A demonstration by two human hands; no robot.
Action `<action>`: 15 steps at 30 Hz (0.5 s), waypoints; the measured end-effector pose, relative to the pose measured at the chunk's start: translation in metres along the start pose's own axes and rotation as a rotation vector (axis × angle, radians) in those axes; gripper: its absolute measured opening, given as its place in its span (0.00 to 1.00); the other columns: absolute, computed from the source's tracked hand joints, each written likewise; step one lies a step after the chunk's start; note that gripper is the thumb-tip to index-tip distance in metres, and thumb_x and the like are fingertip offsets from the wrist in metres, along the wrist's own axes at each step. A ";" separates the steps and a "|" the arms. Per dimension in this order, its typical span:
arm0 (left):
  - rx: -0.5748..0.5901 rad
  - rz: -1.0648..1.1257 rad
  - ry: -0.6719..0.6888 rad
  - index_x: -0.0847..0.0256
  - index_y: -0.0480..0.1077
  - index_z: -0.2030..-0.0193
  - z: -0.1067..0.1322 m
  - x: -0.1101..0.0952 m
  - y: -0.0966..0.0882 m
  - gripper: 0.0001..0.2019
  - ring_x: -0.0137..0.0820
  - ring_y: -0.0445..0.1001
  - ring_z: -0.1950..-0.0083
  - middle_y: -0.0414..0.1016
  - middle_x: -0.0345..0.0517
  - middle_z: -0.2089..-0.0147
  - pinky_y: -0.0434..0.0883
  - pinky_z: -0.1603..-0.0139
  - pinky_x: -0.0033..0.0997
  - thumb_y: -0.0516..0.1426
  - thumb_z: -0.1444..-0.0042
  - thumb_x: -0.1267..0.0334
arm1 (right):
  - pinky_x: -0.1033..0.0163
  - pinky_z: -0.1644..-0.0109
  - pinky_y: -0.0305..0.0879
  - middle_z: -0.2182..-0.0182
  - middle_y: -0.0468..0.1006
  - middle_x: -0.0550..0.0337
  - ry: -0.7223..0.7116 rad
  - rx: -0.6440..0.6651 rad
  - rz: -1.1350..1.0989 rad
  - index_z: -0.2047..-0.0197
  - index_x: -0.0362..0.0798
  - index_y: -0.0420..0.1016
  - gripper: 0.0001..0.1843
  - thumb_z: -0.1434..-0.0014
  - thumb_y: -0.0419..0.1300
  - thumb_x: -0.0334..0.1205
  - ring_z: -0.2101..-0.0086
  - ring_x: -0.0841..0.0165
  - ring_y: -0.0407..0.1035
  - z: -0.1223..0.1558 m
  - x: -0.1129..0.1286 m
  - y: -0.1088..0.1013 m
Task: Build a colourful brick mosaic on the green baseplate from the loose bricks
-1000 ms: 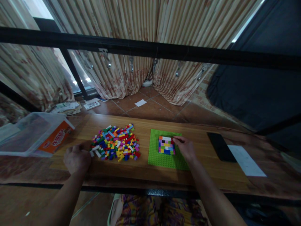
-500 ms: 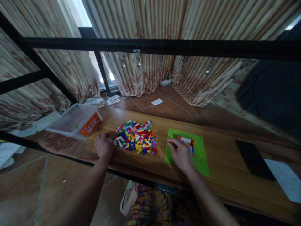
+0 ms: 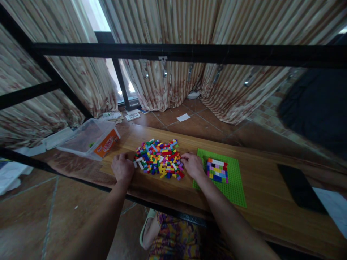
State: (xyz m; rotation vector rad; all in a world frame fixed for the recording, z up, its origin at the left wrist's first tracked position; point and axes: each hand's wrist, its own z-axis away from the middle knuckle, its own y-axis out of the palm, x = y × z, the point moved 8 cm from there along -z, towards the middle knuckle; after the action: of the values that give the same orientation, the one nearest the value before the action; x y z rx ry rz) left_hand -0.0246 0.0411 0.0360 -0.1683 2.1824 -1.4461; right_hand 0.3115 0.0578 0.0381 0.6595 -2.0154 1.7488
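Observation:
A heap of small coloured bricks point(image 3: 159, 159) lies on the wooden table point(image 3: 260, 202). My left hand point(image 3: 122, 168) rests curled at the heap's left edge, beside a white brick. My right hand point(image 3: 192, 164) reaches the heap's right edge, its fingers bent down onto the bricks; what they pinch, if anything, is hidden. To its right lies a green baseplate point(image 3: 233, 187) carrying a small multicoloured block of bricks point(image 3: 217, 170).
A clear plastic bin with an orange label point(image 3: 92, 139) stands at the table's left end. A black phone point(image 3: 299, 187) and a white paper point(image 3: 334, 207) lie at the right. A black metal frame bar point(image 3: 189, 54) crosses overhead; curtains hang behind.
My right hand left the brick block on the baseplate and moved left to the heap's right edge. My left hand stayed at the heap's left edge. The view swung left.

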 end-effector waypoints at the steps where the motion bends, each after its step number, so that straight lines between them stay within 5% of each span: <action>1: -0.001 0.002 0.002 0.65 0.74 0.52 0.000 0.000 0.000 0.18 0.45 0.69 0.50 0.72 0.59 0.52 0.66 0.51 0.41 0.49 0.45 0.69 | 0.62 0.58 0.65 0.66 0.79 0.58 -0.001 -0.001 -0.011 0.67 0.53 0.80 0.08 0.43 0.59 0.34 0.65 0.65 0.73 0.000 0.001 -0.001; 9: 0.002 0.030 -0.006 0.64 0.74 0.53 -0.001 -0.001 -0.001 0.17 0.44 0.69 0.50 0.72 0.58 0.54 0.66 0.50 0.41 0.48 0.45 0.68 | 0.61 0.60 0.68 0.69 0.81 0.60 0.052 -0.065 -0.379 0.64 0.51 0.78 0.09 0.42 0.56 0.40 0.68 0.65 0.74 0.033 -0.003 -0.024; 15: 0.015 0.023 -0.006 0.66 0.74 0.52 -0.001 -0.003 -0.003 0.18 0.44 0.69 0.49 0.72 0.58 0.53 0.66 0.48 0.41 0.49 0.46 0.68 | 0.61 0.61 0.70 0.68 0.81 0.59 0.178 -0.110 -0.642 0.63 0.50 0.79 0.11 0.45 0.60 0.46 0.68 0.65 0.74 0.084 -0.042 -0.047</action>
State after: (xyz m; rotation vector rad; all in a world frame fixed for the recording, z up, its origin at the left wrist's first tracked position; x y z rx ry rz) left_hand -0.0234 0.0422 0.0397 -0.1421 2.1608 -1.4470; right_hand 0.3743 -0.0263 0.0393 0.9459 -1.5312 1.2548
